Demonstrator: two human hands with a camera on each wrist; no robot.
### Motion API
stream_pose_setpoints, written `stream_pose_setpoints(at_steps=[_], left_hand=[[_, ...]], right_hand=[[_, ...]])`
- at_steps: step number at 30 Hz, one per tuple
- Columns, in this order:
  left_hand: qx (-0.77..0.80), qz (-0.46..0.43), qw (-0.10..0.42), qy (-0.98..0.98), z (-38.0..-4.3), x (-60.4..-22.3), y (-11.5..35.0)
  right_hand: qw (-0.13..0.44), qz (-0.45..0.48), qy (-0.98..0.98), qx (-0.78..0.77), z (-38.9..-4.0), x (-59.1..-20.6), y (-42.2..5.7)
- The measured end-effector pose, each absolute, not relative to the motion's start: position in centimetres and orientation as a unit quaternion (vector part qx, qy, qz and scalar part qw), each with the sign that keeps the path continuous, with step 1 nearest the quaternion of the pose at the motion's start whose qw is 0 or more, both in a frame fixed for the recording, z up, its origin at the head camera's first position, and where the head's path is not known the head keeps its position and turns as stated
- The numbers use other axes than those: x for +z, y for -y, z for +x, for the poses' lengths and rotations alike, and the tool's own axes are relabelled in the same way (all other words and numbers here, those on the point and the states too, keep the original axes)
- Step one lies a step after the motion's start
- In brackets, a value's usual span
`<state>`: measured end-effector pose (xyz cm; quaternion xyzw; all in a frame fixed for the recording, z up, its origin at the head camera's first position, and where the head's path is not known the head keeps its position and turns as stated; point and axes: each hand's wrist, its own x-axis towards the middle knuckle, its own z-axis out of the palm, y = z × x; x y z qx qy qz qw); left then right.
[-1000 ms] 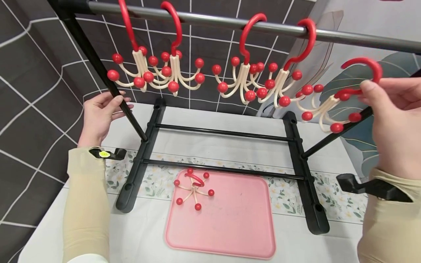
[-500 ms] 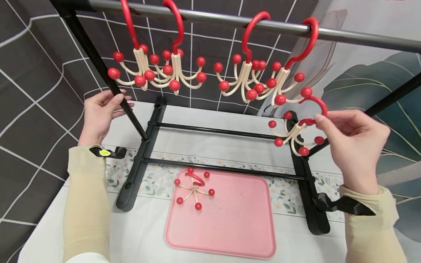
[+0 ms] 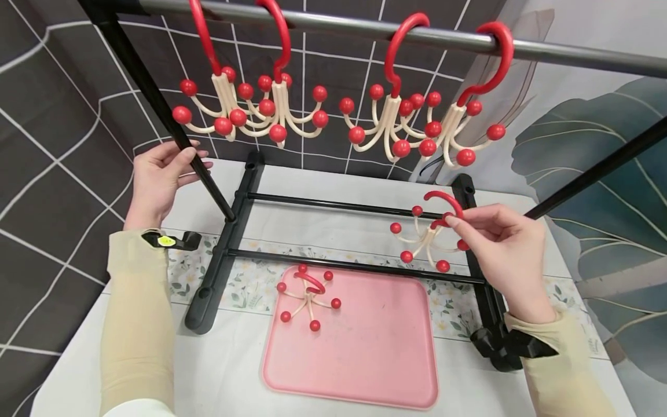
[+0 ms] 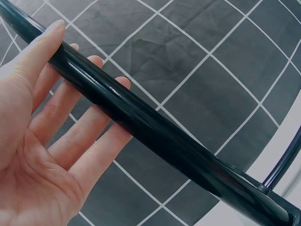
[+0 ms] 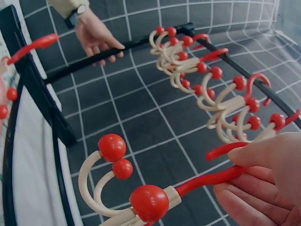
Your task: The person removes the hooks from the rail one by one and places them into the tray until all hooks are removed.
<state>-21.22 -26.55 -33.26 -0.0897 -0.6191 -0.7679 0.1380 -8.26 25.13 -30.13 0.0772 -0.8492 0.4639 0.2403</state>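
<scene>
My right hand pinches the red hook of a multi-prong hanger, which has cream arms tipped with red balls. It is held in the air at the rack's right side, below the top rail. The right wrist view shows the thumb and fingers of the right hand on that hook. My left hand holds the rack's slanted black post; in the left wrist view the thumb lies in front of the post and the fingers behind. A similar hanger lies on the pink tray.
Several like hangers hang from the rack's grey top rail. Two black crossbars join the rack's feet on the white tabletop. Behind stands a dark gridded backdrop, with a leaf-patterned curtain at the right.
My right hand has brought the held hanger down and leftward from beside the right end of the top rail. The rightmost hanging hanger has swung slightly. My left hand stays at the post.
</scene>
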Motion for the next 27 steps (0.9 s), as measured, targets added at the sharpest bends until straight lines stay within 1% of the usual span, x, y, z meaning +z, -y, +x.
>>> stream_pose_setpoints(at_steps=[6,12,20,27], left_hand=[[-0.768,-0.091,0.14,0.618,-21.3,-33.3,26.5],[-0.762,-0.087,0.14,0.626,-21.2,-33.3,26.5],[-0.761,-0.082,0.141,0.628,-21.1,-33.2,26.4],[-0.765,-0.084,0.142,0.623,-21.2,-33.1,26.3]], right_hand=[[0.204,0.094,0.843,0.49,-8.1,-31.9,-23.9],[0.148,0.126,0.823,0.534,-7.5,-33.8,-22.4],[0.08,0.135,0.791,0.592,-6.1,-35.5,-20.5],[0.046,0.159,0.766,0.621,-5.3,-36.3,-19.8]])
